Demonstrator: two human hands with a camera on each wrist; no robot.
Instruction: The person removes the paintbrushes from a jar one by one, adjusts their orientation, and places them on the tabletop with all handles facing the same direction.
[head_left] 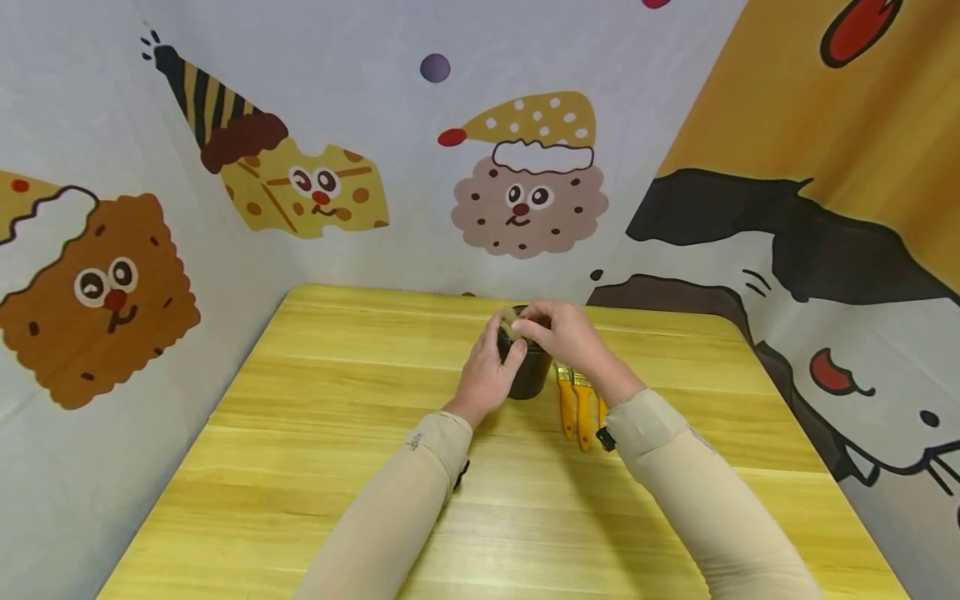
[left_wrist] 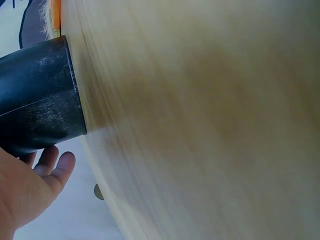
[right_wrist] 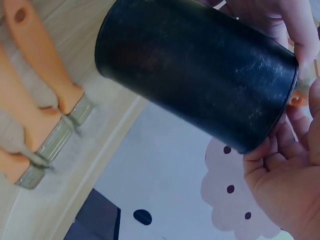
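Note:
A black cylindrical pot (head_left: 529, 375) stands upright on the table. My left hand (head_left: 483, 375) holds it from the left, thumb on the near side and fingers around the rim; in the left wrist view, fingers (left_wrist: 57, 167) lie against the pot's wall. My right hand (head_left: 566, 337) is over the right part of the rim. Its thumb and fingers pinch a small tan piece (head_left: 511, 317) at the pot's mouth, too covered to name. In the right wrist view the right hand (right_wrist: 287, 182) is bent at the rim. The pot's inside is mostly hidden.
Three paintbrushes (head_left: 583, 417) with orange handles lie side by side right of the pot, partly under my right forearm. The wooden table (head_left: 337, 400) ends close behind the pot. A cartoon-printed curtain (head_left: 405, 192) hangs behind it.

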